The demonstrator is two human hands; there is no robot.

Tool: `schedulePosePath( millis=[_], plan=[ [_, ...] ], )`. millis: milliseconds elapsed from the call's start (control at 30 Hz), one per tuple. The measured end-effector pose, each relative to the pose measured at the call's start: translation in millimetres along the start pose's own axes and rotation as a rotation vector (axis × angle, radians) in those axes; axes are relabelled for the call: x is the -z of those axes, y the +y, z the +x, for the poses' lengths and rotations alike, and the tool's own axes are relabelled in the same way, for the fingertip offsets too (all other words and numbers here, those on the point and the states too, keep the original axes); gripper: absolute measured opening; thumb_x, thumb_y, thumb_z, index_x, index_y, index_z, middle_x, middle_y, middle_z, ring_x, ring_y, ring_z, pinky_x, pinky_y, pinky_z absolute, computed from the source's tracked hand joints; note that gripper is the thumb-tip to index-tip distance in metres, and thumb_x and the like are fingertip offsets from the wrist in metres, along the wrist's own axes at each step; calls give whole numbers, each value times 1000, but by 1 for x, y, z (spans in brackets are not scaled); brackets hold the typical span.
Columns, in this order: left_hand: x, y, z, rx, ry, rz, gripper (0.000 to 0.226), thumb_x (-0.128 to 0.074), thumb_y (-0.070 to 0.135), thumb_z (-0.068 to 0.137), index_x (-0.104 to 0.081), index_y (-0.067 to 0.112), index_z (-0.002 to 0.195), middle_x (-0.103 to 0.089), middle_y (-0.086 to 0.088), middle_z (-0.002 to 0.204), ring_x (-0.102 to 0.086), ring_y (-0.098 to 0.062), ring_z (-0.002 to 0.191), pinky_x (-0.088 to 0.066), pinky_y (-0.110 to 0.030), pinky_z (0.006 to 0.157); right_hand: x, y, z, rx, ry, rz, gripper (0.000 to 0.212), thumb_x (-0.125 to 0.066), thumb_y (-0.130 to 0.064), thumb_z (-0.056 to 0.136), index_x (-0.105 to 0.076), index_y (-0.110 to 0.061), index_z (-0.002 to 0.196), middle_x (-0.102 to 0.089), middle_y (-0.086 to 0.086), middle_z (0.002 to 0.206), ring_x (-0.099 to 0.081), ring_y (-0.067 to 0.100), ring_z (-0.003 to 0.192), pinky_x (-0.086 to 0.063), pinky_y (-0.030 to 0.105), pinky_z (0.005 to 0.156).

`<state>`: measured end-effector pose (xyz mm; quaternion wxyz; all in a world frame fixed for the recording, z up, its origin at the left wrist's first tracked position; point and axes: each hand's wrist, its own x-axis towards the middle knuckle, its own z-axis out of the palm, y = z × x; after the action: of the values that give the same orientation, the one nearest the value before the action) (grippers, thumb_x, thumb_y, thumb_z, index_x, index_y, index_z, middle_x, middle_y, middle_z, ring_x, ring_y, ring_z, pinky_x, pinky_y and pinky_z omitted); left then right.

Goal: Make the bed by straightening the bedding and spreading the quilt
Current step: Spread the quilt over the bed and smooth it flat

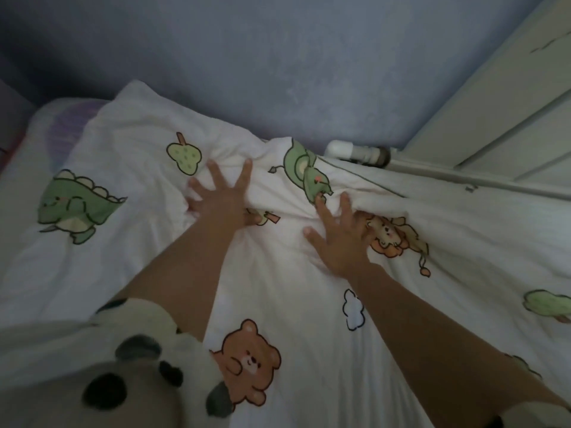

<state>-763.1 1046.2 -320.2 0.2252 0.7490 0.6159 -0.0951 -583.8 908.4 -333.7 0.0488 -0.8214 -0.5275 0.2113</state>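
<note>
A white quilt point(148, 251) printed with cartoon dinosaurs, bears, a lion and trees covers the bed across most of the view. My left hand point(221, 196) lies flat on it with fingers spread wide, pressing the fabric near the far edge. My right hand point(340, 239) presses flat beside it, fingers straight, next to a lion print. Between and beyond the hands the quilt is bunched into folds along the wall side. A pillow point(66, 123) with a purple patch peeks out at the far left.
A blue-grey wall point(278, 72) runs along the bed's far side. A white cabinet or door panel point(506, 103) stands at the right, with a white pipe and fitting point(358, 154) along its base.
</note>
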Motion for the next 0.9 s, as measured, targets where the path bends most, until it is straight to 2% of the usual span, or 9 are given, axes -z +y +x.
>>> schedulePosePath(
  millis=[67, 133, 200, 267, 367, 433, 600, 700, 900],
  plan=[
    [6, 4, 0, 23, -38, 21, 111, -70, 60, 73, 21, 59, 137, 35, -9, 151, 14, -56, 136, -16, -78, 97, 15, -1, 1, -1, 282, 97, 67, -42, -54, 92, -19, -29, 150, -14, 10, 154, -30, 37, 133, -33, 54, 106],
    [7, 6, 1, 31, -46, 37, 112, -70, 60, 72, 20, 58, 138, 35, -10, 151, 14, -56, 136, -17, -78, 98, 36, 5, 10, -61, 442, 110, 67, -55, -29, 92, -21, -19, 149, -28, 13, 142, -44, 33, 121, -45, 41, 93],
    [7, 7, 2, 35, -55, 50, 113, -71, 61, 70, 20, 58, 138, 35, -11, 151, 14, -56, 136, -17, -77, 99, 55, 14, 20, -182, 384, -32, 75, -56, -21, 89, -14, -21, 151, -41, 15, 131, -51, 35, 112, -46, 40, 86],
    [9, 7, 3, 36, -60, 67, 116, -72, 63, 68, 22, 57, 138, 35, -14, 150, 13, -57, 136, -15, -76, 101, 70, 22, 29, -296, 215, -113, 81, -56, -29, 87, -8, -24, 151, -53, 15, 123, -55, 37, 109, -45, 41, 86],
    [11, 8, 9, 32, -65, 81, 123, -73, 65, 64, 25, 55, 137, 36, -17, 149, 13, -59, 135, -13, -75, 102, 81, 27, 48, -328, 92, -194, 53, -58, -35, 85, -42, -16, 132, -57, 14, 120, -55, 35, 111, -42, 37, 83],
    [11, 9, 11, 33, -72, 80, 127, -75, 65, 60, 26, 55, 137, 37, -18, 148, 13, -59, 135, -14, -75, 102, 88, 26, 60, -308, 69, -247, 39, -58, -36, 87, -53, -13, 118, -59, 13, 117, -57, 33, 109, -40, 34, 78],
    [18, 11, 18, 47, -134, 83, 136, -80, 64, 54, 28, 54, 136, 39, -20, 146, 14, -59, 135, -15, -75, 102, 104, 29, 77, -418, 19, -268, 46, -67, -39, 85, -57, -5, 115, -60, 14, 113, -58, 33, 108, -45, 35, 80],
    [18, 14, 24, 75, -146, 69, 144, -85, 59, 49, 30, 53, 135, 40, -22, 145, 14, -60, 133, -15, -76, 100, 102, 37, 68, -527, -44, -300, 32, -58, -29, 91, -58, -3, 109, -61, 16, 106, -59, 33, 100, -44, 35, 77],
    [18, 20, 41, 131, -166, -19, 151, -90, 50, 48, 33, 52, 134, 38, -25, 144, 13, -62, 131, -14, -78, 96, 98, 16, 82, -557, 213, -132, 27, -38, -11, 98, -55, -1, 116, -57, 24, 118, -54, 42, 111, -45, 42, 89]
  ],
)
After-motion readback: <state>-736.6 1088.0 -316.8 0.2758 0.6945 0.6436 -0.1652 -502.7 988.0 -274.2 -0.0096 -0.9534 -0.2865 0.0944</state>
